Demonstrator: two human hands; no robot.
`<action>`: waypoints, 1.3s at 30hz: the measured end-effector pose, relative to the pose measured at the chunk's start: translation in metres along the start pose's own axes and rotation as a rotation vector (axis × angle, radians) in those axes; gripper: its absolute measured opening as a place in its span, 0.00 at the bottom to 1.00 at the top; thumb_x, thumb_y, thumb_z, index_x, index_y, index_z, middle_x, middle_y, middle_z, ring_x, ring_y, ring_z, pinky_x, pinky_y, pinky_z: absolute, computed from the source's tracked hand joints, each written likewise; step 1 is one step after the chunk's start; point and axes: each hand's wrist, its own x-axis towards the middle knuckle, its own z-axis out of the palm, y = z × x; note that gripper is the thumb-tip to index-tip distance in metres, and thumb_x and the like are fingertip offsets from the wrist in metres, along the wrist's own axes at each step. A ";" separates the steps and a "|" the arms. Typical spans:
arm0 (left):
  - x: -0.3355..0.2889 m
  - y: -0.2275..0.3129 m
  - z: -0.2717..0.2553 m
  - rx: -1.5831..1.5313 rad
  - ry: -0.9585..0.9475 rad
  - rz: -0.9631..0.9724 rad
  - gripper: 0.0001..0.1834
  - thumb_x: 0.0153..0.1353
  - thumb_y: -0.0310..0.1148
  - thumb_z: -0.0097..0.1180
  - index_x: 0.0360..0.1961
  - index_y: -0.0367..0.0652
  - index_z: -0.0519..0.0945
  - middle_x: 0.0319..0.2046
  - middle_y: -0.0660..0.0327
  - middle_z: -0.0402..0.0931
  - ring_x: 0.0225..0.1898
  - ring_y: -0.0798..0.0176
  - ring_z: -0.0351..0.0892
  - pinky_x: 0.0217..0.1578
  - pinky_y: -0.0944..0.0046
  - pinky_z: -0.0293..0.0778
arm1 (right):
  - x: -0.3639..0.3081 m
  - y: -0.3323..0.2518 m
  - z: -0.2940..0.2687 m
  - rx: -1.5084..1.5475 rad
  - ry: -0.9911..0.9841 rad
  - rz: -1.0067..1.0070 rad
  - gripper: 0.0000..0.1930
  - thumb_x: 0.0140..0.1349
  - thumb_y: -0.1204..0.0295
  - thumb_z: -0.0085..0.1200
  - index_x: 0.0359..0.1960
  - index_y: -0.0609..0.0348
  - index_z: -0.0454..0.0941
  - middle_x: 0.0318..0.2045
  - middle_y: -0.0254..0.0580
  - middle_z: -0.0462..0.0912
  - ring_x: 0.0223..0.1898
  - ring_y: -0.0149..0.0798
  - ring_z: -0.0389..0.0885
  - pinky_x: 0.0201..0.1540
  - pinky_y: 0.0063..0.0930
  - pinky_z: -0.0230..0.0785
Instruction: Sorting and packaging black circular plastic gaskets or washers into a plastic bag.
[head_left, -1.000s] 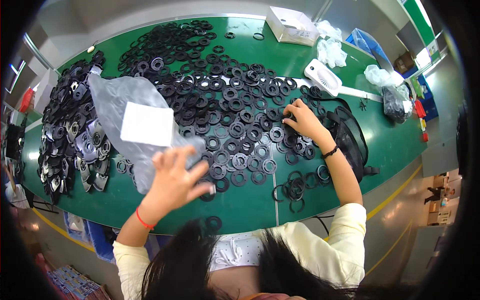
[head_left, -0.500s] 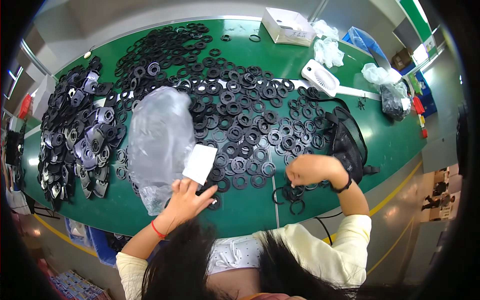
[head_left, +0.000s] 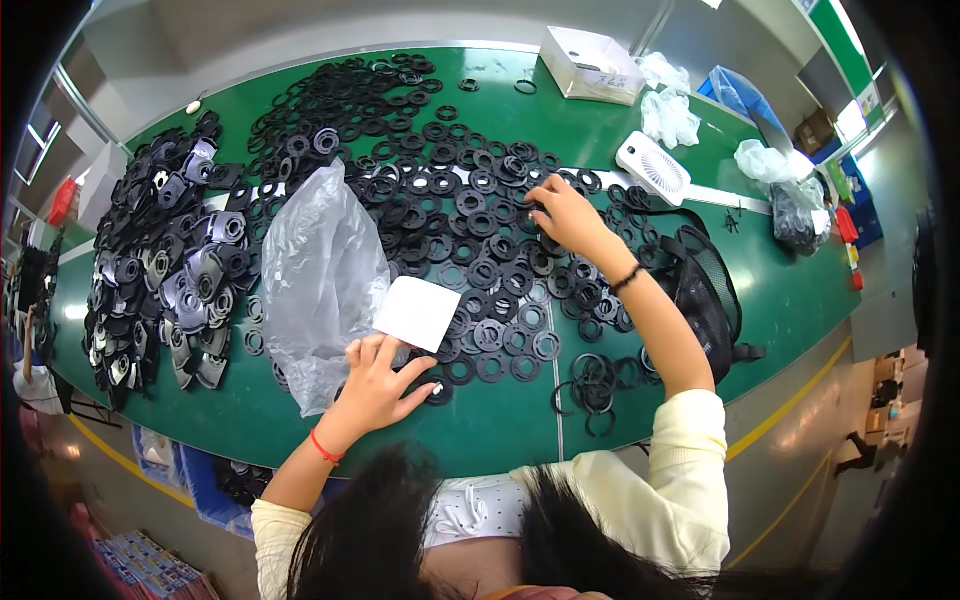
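Observation:
My left hand [head_left: 374, 392] rests near the table's front edge, its fingers on the lower edge of a blank white square card [head_left: 418, 314] tilted over the rings. Its thumb and index finger are apart, next to a flat black ring [head_left: 440, 392]. My right hand [head_left: 568, 215] reaches far forward over the heap of black rings [head_left: 480, 220], fingers bent and apart, with nothing visible between them. Left of the card lies a cloudy plastic bag [head_left: 325, 275]. Several thin black rings [head_left: 592, 385] lie in a small heap below my right forearm.
On the left lies a large pile of dark moulded parts [head_left: 165, 270]. To the right are a black mesh bag [head_left: 705, 295] and a white fan-like device [head_left: 653, 168]. An open white box [head_left: 592, 65] and clear plastic bags [head_left: 668, 115] stand along the back of the green table [head_left: 480, 435].
My right hand has moved away from the small heap of thin rings, forward over the large heap, and its fingers have parted. The white card has turned and risen slightly at my left fingers.

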 end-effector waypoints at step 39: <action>0.008 -0.017 -0.004 -0.124 0.216 -0.205 0.09 0.45 0.31 0.64 0.31 0.53 0.82 0.38 0.65 0.72 0.45 0.56 0.63 0.46 0.56 0.53 | 0.058 0.008 -0.007 0.134 -0.208 0.101 0.20 0.67 0.59 0.46 0.25 0.64 0.73 0.18 0.37 0.78 0.19 0.31 0.75 0.26 0.28 0.68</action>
